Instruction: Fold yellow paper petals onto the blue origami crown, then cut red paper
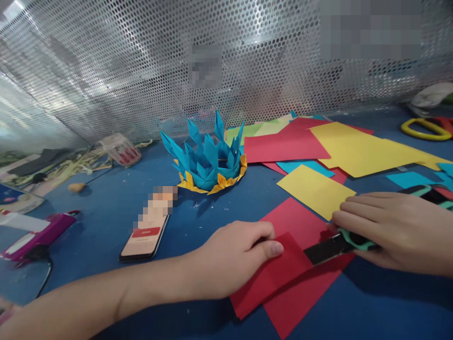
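Observation:
My left hand [244, 252] pinches a folded red sheet [279, 278] between thumb and fingers, near its upper edge. In my right hand [392, 231] is a pair of scissors [323, 250] with black blades and teal handles, its fingers closed round them. The blades point left and meet the edge of the folded red sheet; whether they are apart I cannot make out. Beneath lies a larger red sheet [304, 304], flat on the blue table. A small yellow sheet [314, 189] touches its far side. Behind stands a blue folded-paper piece [208, 163] with pointed petals and an orange-yellow base.
Left of the paper piece lies a phone [145, 238] with its screen lit. A purple device [46, 233] with a cord is at far left. Red and yellow sheets [357, 148] pile up at back right, near yellow-handled scissors [424, 130]. A clear plastic cup [122, 148] leans at back left.

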`<state>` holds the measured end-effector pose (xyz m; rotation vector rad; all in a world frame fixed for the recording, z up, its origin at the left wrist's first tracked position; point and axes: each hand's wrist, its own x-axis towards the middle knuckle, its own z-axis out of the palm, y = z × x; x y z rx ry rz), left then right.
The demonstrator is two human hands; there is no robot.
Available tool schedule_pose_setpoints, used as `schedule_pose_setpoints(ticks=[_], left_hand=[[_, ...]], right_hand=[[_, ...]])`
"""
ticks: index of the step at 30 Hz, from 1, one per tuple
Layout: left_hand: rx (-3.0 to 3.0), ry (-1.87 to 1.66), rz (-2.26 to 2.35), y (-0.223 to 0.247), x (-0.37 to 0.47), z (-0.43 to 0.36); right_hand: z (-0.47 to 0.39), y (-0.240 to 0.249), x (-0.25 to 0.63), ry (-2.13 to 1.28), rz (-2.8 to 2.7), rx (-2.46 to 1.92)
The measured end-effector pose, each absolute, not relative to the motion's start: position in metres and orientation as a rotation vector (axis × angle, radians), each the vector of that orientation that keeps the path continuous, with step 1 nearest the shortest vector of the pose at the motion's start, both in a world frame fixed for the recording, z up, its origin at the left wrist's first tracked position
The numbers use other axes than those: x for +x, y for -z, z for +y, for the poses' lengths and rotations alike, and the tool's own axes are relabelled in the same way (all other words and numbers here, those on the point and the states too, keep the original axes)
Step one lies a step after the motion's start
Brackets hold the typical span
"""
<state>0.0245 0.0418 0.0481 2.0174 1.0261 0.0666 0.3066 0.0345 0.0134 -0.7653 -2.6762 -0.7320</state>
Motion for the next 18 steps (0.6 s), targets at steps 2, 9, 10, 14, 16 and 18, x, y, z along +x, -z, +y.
schedule_pose_setpoints(ticks=[2,9,10,14,16,18], left_hand=[[2.039,-0.07,1.034,-0.048,0.025,0.042],[2.59,0.007,0.911,-0.036,0.027,0.043],[2.679,0.036,0.901,-0.033,0.027,0.042],[2.825,0.13,0.899,-0.029,0.026,0.043],[2.828,0.134,0.908,-0.029,0.026,0.043],[2.823,0.132,0.912,-0.029,0.026,0.043]], right_hand=[[0.035,-0.011,0.309,0.72,-2.667,-0.781],[0.034,-0.008,0.304,0.65,-2.681,-0.853],[0.032,-0.009,0.302,0.647,-2.681,-0.863],[0.024,-0.008,0.298,0.633,-2.662,-0.919],[0.02,-0.004,0.297,0.611,-2.664,-0.971],[0.017,0.001,0.296,0.588,-2.674,-1.022]])
